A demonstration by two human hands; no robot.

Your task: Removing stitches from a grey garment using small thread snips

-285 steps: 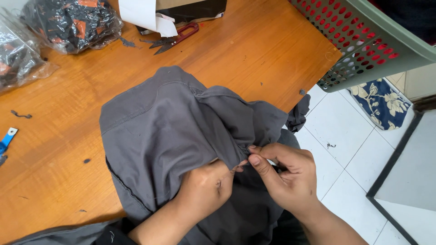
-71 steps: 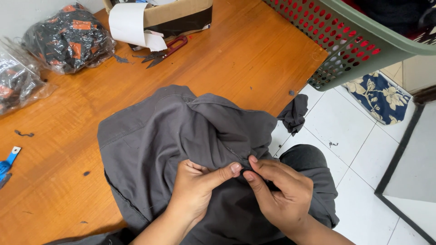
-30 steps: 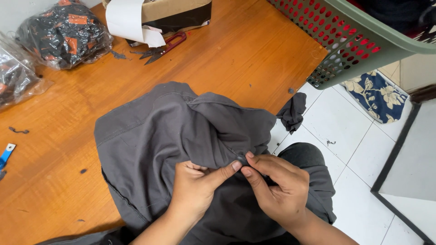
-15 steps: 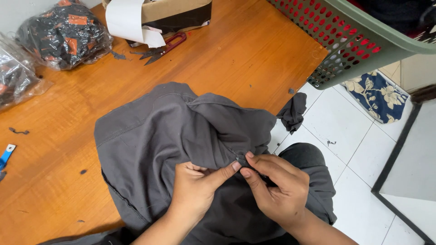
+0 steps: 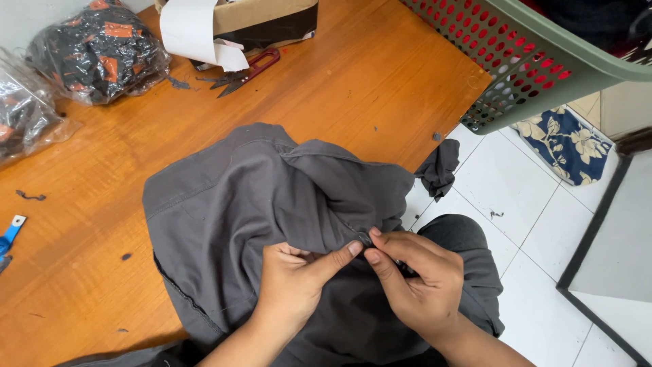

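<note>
A dark grey garment (image 5: 258, 204) lies crumpled on the wooden table (image 5: 102, 163) and hangs over its near edge toward the floor. My left hand (image 5: 295, 278) pinches a fold of the grey fabric between thumb and forefinger. My right hand (image 5: 414, 278) pinches the same fold right beside it, fingertips nearly touching the left ones. What sits between the fingertips is too small to make out.
Red-handled thread snips (image 5: 244, 71) lie by a cardboard box (image 5: 261, 20) at the table's back. Plastic bags of black and orange items (image 5: 98, 51) sit back left. A green basket (image 5: 536, 54) overhangs the right corner. A blue tool (image 5: 8, 234) lies at the left edge. White floor tiles (image 5: 543, 231) and a floral mat (image 5: 560, 146) are on the right.
Both hands stay pinched on the same fold; the fingers shifted only slightly. Since several seconds ago, the garment has been turned and pulled a little toward me.
</note>
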